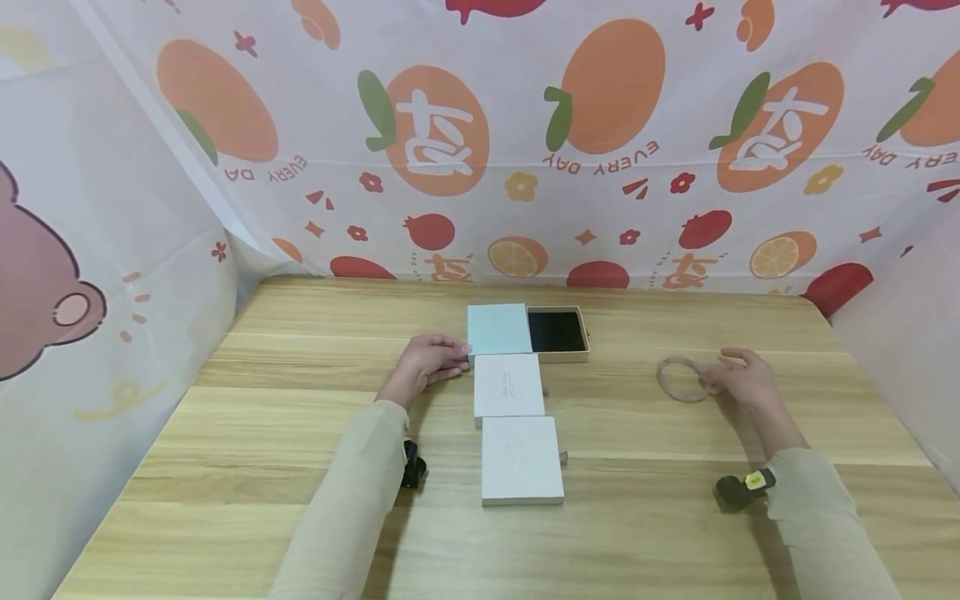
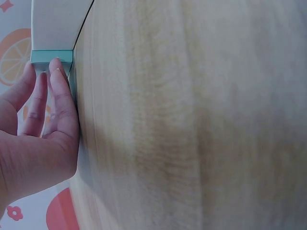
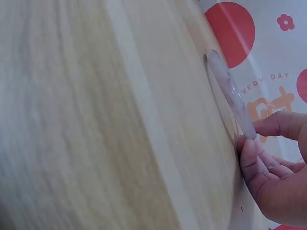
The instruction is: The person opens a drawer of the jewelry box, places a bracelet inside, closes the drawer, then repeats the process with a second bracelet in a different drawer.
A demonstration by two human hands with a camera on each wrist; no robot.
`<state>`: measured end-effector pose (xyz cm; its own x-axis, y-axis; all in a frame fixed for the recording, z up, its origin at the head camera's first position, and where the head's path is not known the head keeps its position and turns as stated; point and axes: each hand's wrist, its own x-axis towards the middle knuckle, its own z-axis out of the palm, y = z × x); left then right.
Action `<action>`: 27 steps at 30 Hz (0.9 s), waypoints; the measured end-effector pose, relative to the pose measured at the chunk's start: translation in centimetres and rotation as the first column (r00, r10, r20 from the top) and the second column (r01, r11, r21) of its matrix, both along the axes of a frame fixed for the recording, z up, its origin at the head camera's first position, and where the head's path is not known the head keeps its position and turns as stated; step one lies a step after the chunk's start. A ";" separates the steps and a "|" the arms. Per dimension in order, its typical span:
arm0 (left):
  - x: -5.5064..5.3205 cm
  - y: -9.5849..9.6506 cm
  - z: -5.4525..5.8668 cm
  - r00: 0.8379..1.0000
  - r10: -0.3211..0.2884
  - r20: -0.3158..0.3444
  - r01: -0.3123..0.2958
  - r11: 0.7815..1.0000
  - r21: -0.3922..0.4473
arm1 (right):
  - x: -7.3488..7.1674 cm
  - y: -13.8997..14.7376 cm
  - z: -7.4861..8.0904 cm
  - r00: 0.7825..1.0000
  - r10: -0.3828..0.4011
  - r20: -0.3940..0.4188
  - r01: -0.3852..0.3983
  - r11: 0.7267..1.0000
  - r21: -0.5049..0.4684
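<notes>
My right hand (image 1: 742,383) pinches a pale translucent bangle (image 3: 230,91) between thumb and fingers, tilted close over the table in the right wrist view. At the left end of a light blue drawer box (image 1: 497,327), my left hand (image 1: 431,360) holds the edge with its thumb and fingertips. The box's tray (image 1: 557,332) is pulled out to the right, its black lining showing. Directly nearer than the light blue box lie two white boxes, the middle one (image 1: 508,386) and the front one (image 1: 521,458).
The boxes stand in a column on a wood-grain table (image 1: 622,517). Small tabs stick out of the right sides of the white boxes. A fruit-print cloth (image 1: 517,108) hangs behind the table, and pale cloth flanks both sides. Each wrist carries a small black camera (image 1: 738,493).
</notes>
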<state>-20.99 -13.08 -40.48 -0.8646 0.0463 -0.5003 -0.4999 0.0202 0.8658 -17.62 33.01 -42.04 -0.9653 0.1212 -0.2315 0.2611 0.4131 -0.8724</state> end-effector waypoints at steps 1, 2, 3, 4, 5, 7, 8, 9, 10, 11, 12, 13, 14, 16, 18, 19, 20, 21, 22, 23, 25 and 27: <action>0.0 0.0 0.0 1.000 -0.003 0.000 0.003 1.000 -0.001 | 0.0 0.0 0.1 1.000 -0.002 0.005 0.002 1.000 -0.003; 0.0 0.0 0.0 1.000 -0.004 -0.001 0.004 1.000 -0.002 | 0.0 -0.1 0.1 1.000 -0.003 0.008 0.003 1.000 -0.003; 0.0 0.0 0.0 1.000 -0.006 -0.002 0.006 1.000 -0.003 | -0.1 -0.1 0.2 1.000 -0.005 0.013 0.005 1.000 0.004; -0.1 0.1 0.0 1.000 -0.005 -0.001 0.005 1.000 -0.003 | -0.1 -0.2 0.3 1.000 -0.005 0.017 0.005 1.000 0.010; -0.1 0.1 0.0 1.000 -0.005 -0.001 0.005 1.000 -0.004 | -0.1 -0.3 0.3 1.000 -0.007 0.026 0.007 1.000 0.003; -0.1 0.1 -0.1 1.000 -0.007 -0.002 0.007 1.000 -0.007 | -0.1 -0.5 0.5 0.999 -0.010 0.045 0.010 1.000 0.004; 0.0 0.1 -0.1 1.000 -0.009 -0.002 0.009 1.000 -0.008 | 0.0 -0.6 0.6 0.998 -0.011 0.056 0.012 1.000 -0.006; 0.0 0.1 -0.1 1.000 -0.011 -0.002 0.011 1.000 -0.009 | 0.0 -0.7 0.7 0.998 -0.011 0.066 0.012 1.000 -0.003; 0.0 0.1 0.0 1.000 -0.012 -0.001 0.012 1.000 -0.009 | 0.0 -0.9 0.8 0.997 -0.011 0.076 0.013 1.000 -0.022; 0.0 0.0 0.0 1.000 -0.012 -0.001 0.012 1.000 -0.008 | 0.0 -1.0 0.9 0.996 -0.012 0.084 0.017 0.998 -0.063; -0.1 0.0 0.0 1.000 -0.012 -0.001 0.012 1.000 -0.008 | 0.0 -1.0 1.0 0.996 -0.009 0.088 0.016 0.997 -0.080; 0.0 0.0 0.0 1.000 -0.012 -0.001 0.012 1.000 -0.007 | 0.0 -1.1 1.1 0.996 -0.005 0.091 0.015 0.993 -0.115; -0.1 0.0 0.0 1.000 -0.011 -0.002 0.011 1.000 -0.006 | 0.0 -1.2 1.2 0.996 0.000 0.092 0.013 0.990 -0.139; -0.1 0.0 0.0 1.000 -0.012 -0.003 0.012 1.000 -0.007 | 0.1 -1.3 1.4 0.995 0.004 0.096 0.015 0.979 -0.201; 0.0 0.1 -0.1 1.000 -0.013 -0.003 0.013 1.000 -0.007 | 0.1 -1.4 1.5 0.995 0.009 0.103 0.017 0.969 -0.246; 0.0 0.1 -0.1 1.000 -0.013 -0.003 0.013 1.000 -0.007 | 0.1 -1.4 1.5 0.994 0.011 0.106 0.018 0.962 -0.273; 0.0 0.1 -0.1 1.000 -0.014 -0.003 0.014 1.000 -0.008 | 0.1 -1.5 1.6 0.994 0.013 0.108 0.016 0.962 -0.271; 0.0 0.1 -0.1 1.000 -0.015 -0.002 0.015 1.000 -0.008 | 0.0 -1.5 1.6 0.994 0.016 0.109 0.016 0.960 -0.278; 0.0 0.0 -0.1 1.000 -0.015 -0.003 0.015 1.000 -0.008 | 0.0 -1.6 1.6 0.994 0.019 0.110 0.013 0.958 -0.286; 0.0 0.0 -0.1 1.000 -0.015 -0.003 0.015 1.000 -0.008 | 0.0 -1.6 1.7 0.994 0.024 0.109 0.010 0.955 -0.295; 0.0 0.0 -0.1 1.000 -0.015 -0.005 0.015 1.000 -0.008 | -0.1 -1.8 1.8 0.993 0.031 0.111 0.005 0.952 -0.305; 0.0 0.0 -0.1 1.000 -0.015 -0.008 0.014 1.000 -0.007 | -0.2 -1.9 1.9 0.993 0.036 0.114 0.003 0.946 -0.323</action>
